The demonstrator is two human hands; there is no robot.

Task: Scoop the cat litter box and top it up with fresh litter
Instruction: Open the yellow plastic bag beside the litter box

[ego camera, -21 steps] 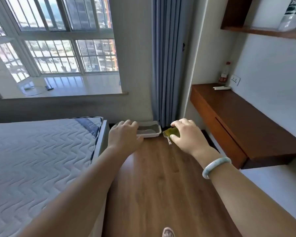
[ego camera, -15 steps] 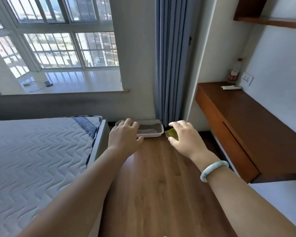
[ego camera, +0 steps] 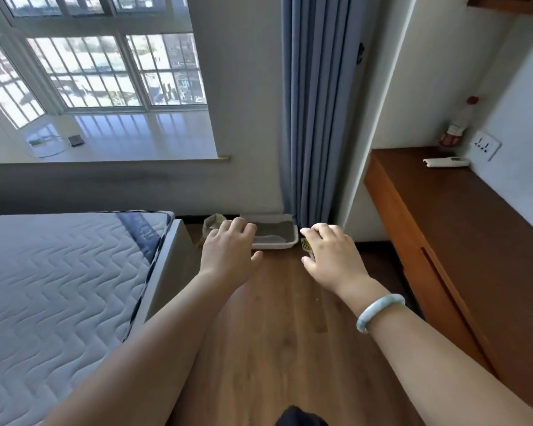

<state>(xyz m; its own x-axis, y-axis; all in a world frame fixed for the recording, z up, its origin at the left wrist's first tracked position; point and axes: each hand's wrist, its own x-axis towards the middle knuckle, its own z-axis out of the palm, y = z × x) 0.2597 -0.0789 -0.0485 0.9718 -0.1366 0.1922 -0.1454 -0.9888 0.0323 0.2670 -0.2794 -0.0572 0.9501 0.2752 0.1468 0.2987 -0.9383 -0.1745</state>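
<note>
A white litter box (ego camera: 285, 242) with grey litter sits on the wooden floor against the far wall, below the blue curtain. Left of it stands a crumpled tan bag (ego camera: 212, 223). A yellow-green slotted scoop (ego camera: 306, 245) lies just right of the box, mostly hidden behind my right hand. My left hand (ego camera: 228, 255) reaches forward, fingers loosely apart, holding nothing, and covers the box's left end in view. My right hand (ego camera: 331, 256), with a pale bangle on the wrist, is stretched out with fingers apart and holds nothing. Both hands appear well short of the box.
A bed with a quilted mattress (ego camera: 59, 302) fills the left side. A wooden desk (ego camera: 462, 229) runs along the right wall, carrying a white remote (ego camera: 445, 162) and a bottle (ego camera: 454, 130). The blue curtain (ego camera: 316, 103) hangs behind the box. A wooden floor strip runs between bed and desk.
The view has moved forward, closer to the litter box. Both hands stay stretched out ahead; the tan bag now shows left of the box.
</note>
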